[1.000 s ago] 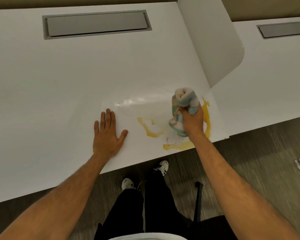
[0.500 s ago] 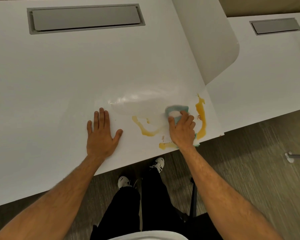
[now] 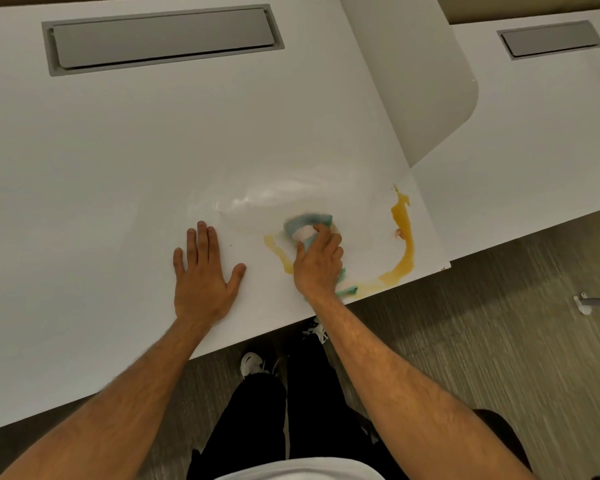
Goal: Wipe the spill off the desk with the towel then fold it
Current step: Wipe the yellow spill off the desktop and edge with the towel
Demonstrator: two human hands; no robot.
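A yellow-orange spill [image 3: 403, 244] curves along the near right corner of the white desk [image 3: 118, 161], with a shorter streak [image 3: 278, 252] to the left of my right hand. My right hand [image 3: 317, 263] presses a bunched teal, white and pink towel [image 3: 307, 225] flat on the desk between the two streaks; most of the towel is hidden under the hand, and a teal end [image 3: 347, 290] sticks out near the desk edge. My left hand [image 3: 201, 275] lies flat on the desk, fingers spread, to the left of the spill.
A grey cable flap [image 3: 161, 38] is set in the back of the desk. A white divider panel [image 3: 413, 74] stands at the right, with a second desk [image 3: 534, 133] and its flap [image 3: 551, 38] beyond. The desk's front edge runs just below my hands; floor and my legs lie below.
My right hand brought the raised towel down onto the desk and slid it left over the spill. A wet smear shows above it. My left hand stayed flat.
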